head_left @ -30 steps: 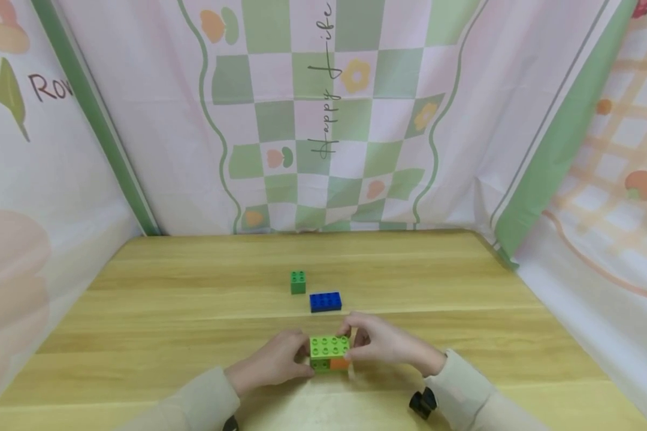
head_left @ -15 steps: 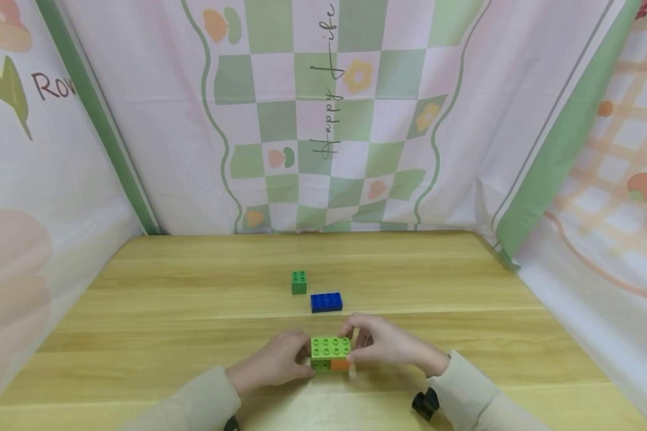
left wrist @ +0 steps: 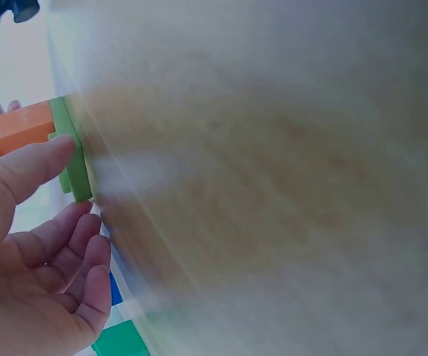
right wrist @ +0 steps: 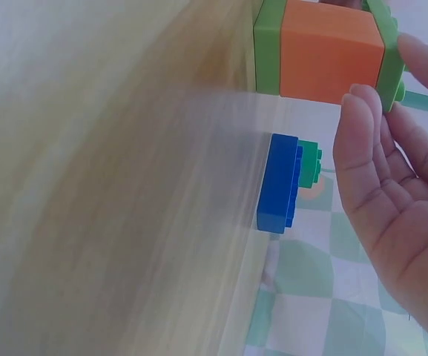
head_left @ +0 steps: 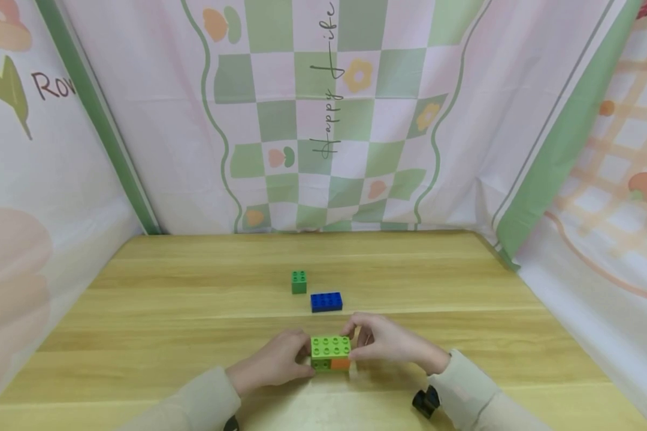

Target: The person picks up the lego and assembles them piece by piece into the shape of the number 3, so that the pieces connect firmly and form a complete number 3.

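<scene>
A small stack of toy building bricks stands on the table before me. Its base is a thin light green brick (left wrist: 70, 159), with an orange brick (head_left: 340, 363) on the right half. Across the top lies a light green eight-stud brick (head_left: 330, 346), with a gap under its left half. My left hand (head_left: 277, 358) pinches the left end of the base between thumb and fingers. At the right end, my right hand (head_left: 383, 341) holds the top brick by its edges, thumb on the near side and fingers behind. In the right wrist view its fingertips lie close to the orange brick.
Behind the stack lies a blue eight-stud brick (head_left: 326, 302). Farther back and slightly left stands a green four-stud brick (head_left: 299, 282). The wooden table (head_left: 167, 287) ends at a patterned curtain (head_left: 329, 197), with more cloth at both sides.
The right thumb and fingers have shifted very slightly to the right along the top brick's end. The stack, the left hand and the other bricks look unchanged.
</scene>
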`<state>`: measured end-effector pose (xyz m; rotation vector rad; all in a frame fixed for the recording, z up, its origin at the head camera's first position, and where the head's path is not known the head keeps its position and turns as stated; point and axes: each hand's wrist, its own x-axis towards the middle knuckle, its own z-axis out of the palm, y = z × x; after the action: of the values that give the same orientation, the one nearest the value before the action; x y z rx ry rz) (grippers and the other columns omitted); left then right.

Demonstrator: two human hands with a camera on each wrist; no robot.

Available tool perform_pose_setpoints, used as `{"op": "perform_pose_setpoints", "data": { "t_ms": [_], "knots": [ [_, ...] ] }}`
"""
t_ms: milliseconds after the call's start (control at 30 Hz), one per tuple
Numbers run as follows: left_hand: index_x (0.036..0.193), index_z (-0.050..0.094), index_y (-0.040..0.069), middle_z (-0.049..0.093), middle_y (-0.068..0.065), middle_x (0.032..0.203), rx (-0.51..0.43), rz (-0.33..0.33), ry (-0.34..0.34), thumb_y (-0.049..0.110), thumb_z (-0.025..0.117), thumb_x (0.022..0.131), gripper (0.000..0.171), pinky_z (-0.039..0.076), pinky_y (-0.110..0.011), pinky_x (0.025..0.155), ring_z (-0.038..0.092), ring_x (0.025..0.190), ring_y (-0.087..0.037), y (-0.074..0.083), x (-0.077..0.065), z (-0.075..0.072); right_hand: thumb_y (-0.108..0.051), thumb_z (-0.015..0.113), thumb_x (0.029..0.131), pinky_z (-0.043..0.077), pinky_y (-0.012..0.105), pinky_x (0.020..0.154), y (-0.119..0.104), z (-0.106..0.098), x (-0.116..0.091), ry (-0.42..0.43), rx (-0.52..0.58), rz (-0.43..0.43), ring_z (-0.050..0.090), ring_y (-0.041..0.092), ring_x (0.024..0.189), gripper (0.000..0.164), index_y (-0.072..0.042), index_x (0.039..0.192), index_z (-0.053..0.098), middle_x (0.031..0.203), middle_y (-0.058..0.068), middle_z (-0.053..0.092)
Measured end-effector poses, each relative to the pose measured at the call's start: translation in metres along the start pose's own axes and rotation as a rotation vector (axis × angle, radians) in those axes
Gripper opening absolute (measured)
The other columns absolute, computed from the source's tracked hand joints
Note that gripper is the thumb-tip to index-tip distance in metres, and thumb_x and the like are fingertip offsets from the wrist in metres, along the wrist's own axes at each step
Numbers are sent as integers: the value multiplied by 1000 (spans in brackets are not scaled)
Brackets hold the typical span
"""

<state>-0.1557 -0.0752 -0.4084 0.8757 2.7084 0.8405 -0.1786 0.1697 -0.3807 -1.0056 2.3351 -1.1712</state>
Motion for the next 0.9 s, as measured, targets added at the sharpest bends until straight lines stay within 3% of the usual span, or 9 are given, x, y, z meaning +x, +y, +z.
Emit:
{"op": "perform_pose_setpoints", "data": {
  "t_ms": [400, 700, 900],
  "knots": [
    [90, 62, 10, 52, 9, 82, -16, -7, -14, 26, 76, 72, 28, 45, -23, 71, 49, 75, -6, -2, 0, -2, -16, 72, 79, 49, 28, 68, -1, -1, 0, 2, 10, 14, 56, 12, 72, 29, -9, 103, 58, 94, -2, 56],
    [102, 60, 2, 57, 1, 88, -78, 3, -46, 24, 73, 77, 36, 47, -26, 72, 53, 80, -12, -5, -4, -19, -16, 72, 79, 49, 28, 68, -3, -1, 0, -1, 7, 17, 56, 12, 73, 29, -9, 104, 58, 95, -1, 56],
    [107, 59, 1, 57, -5, 97, -90, -1, -4, 25, 70, 80, 38, 47, -32, 77, 54, 88, -19, -10, 0, -31, -16, 72, 80, 49, 28, 68, -3, -1, 0, -3, 11, 14, 56, 12, 74, 28, -8, 103, 58, 96, -1, 56]
  ]
}}
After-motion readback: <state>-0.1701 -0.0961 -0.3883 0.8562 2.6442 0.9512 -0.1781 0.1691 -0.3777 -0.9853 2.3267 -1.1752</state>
